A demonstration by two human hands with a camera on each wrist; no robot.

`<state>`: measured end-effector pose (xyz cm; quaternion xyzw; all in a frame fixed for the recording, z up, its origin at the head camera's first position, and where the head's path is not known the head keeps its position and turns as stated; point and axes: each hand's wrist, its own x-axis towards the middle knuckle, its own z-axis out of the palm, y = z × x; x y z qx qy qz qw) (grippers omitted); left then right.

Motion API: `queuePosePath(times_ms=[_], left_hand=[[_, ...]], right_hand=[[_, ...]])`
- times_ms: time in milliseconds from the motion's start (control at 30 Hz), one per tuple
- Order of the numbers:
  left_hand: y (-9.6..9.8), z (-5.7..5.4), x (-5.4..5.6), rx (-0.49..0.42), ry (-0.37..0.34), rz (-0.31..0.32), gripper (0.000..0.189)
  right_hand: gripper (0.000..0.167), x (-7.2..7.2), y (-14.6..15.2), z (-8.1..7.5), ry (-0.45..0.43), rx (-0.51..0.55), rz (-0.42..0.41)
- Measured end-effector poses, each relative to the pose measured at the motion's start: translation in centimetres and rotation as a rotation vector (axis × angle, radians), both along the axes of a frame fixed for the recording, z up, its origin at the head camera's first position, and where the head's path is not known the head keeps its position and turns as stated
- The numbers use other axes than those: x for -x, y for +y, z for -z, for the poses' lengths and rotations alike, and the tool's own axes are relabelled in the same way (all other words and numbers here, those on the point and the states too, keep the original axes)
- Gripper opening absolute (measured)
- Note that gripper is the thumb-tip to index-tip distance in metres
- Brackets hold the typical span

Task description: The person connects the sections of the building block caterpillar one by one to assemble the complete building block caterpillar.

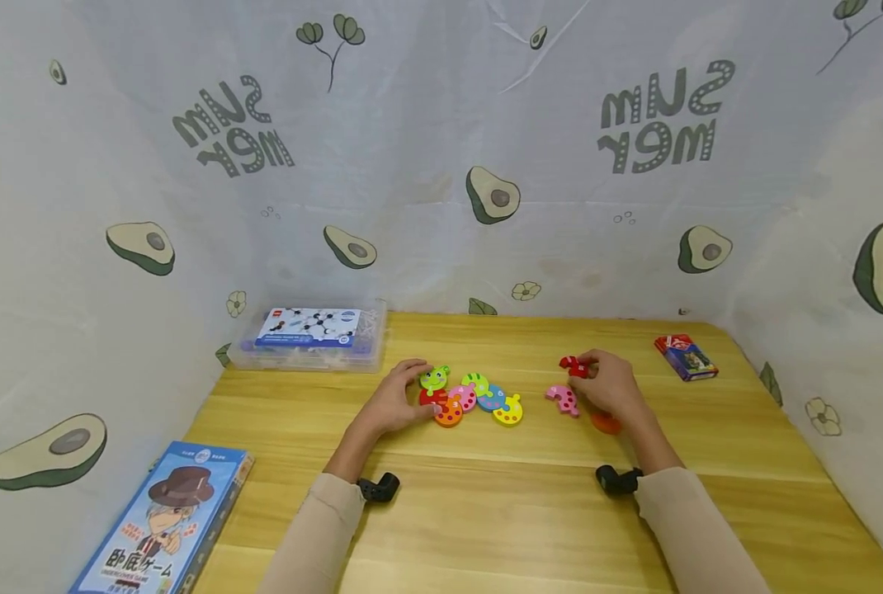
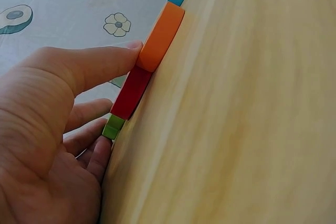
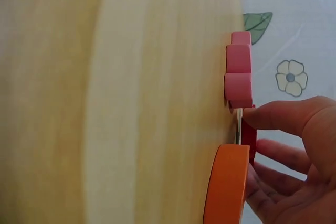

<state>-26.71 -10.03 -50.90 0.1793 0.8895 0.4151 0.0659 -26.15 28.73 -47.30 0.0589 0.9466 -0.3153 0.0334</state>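
Observation:
A row of joined caterpillar puzzle pieces (image 1: 491,398) lies on the table, with a smiling green head piece (image 1: 435,379) at its left end. My left hand (image 1: 397,399) holds this end: the thumb presses the orange piece (image 2: 161,38) near the red piece (image 2: 131,93), and the fingers are at the green head. To the right, my right hand (image 1: 614,384) pinches a loose red puzzle piece (image 1: 575,366), which looks slightly raised off the table. A loose pink piece (image 1: 564,399) and a loose orange piece (image 3: 227,184) lie beside that hand, the orange one partly under the wrist.
A clear plastic case (image 1: 308,356) with a printed card stands at the back left. A blue game box (image 1: 162,520) lies at the front left. On the right is a small card box (image 1: 687,357). A printed curtain (image 1: 427,247) hangs behind the wooden table (image 1: 501,511).

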Motion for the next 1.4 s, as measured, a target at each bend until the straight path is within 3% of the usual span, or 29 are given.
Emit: queuePosePath(times_ms=[333, 633, 933, 1400], left_hand=[[0.0, -0.1, -0.2, -0.026, -0.032, 0.005, 0.071], [-0.1, 0.2, 0.0, -0.021, -0.023, -0.006, 0.07], [-0.3, 0.2, 0.1, -0.036, -0.029, -0.001, 0.072], [-0.5, 0.1, 0.1, -0.03, -0.016, 0.003, 0.071]], right_hand=[[0.053, -1.6, -0.3, -1.2, 0.083, -0.003, -0.046], [0.049, -2.7, -2.3, -2.0, 0.129, 0.027, -0.112], [0.042, -3.1, -4.4, -1.3, 0.182, 0.052, -0.214], [0.04, -3.2, -6.6, -0.3, 0.134, 0.03, -0.26]])
